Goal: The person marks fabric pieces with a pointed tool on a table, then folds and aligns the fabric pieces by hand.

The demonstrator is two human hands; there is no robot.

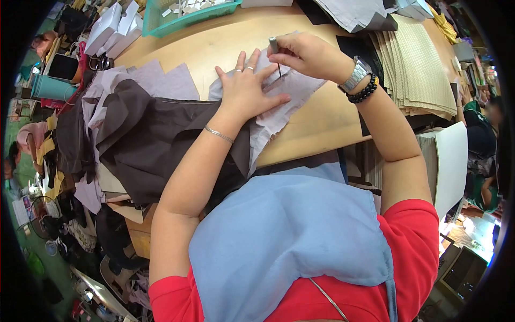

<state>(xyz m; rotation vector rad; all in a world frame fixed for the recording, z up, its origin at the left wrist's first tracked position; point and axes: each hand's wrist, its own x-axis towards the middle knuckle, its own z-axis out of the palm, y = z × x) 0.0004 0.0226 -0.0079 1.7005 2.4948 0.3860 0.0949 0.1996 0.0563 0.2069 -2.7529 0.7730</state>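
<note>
My left hand lies flat with fingers spread on a pale lilac-grey cloth piece with a frayed edge. Upright in my right hand is an awl with a grey handle and a thin dark shaft. Its tip meets the cloth just beyond my left index finger; whether it pierces the cloth I cannot tell. Dark brown cloth is bunched left of and under my left forearm, joined or lying against the pale fabric.
A teal tray of small white pieces stands at the table's back. Stacked cream textured sheets lie on the right, near a large white sheet. White boxes and a teal container are at left. Another person is at far right.
</note>
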